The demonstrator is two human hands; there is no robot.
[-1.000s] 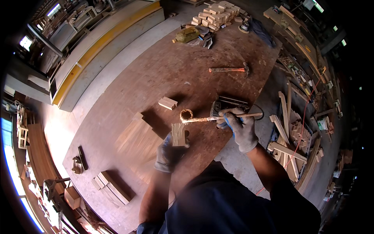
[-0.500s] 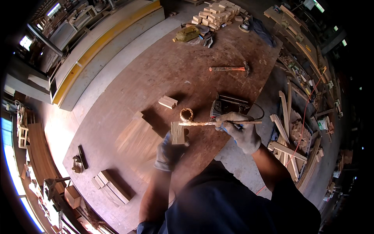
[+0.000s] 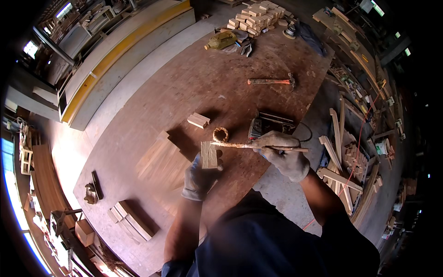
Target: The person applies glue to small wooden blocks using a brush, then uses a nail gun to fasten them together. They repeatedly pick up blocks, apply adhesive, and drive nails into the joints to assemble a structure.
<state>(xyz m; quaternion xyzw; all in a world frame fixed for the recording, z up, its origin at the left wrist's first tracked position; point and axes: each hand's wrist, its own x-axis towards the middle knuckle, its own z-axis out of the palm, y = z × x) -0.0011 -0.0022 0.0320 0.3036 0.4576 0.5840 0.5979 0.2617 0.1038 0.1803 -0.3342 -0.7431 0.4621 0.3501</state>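
Observation:
My gloved left hand is closed around a small wood block, its pale upper face streaked with something wet-looking. In my gloved right hand is a thin stick, crusted along its far half and held level like a pen. The stick's left tip touches or hovers just over the block's top edge; I cannot tell which. Just beyond that tip stands a small round pot with a crusted rim and dark inside. Beside the right hand, a corded power tool lies on the brown worktable.
Flat boards and a small block lie left of my hands. A hammer, a yellowish bottle and a heap of blocks are farther away. At left sit a hand plane and wood strips. Offcuts cover the right floor.
The block in my left hand has tilted slightly and risen a little. The stick in my right hand has shifted a little left along the block's top edge.

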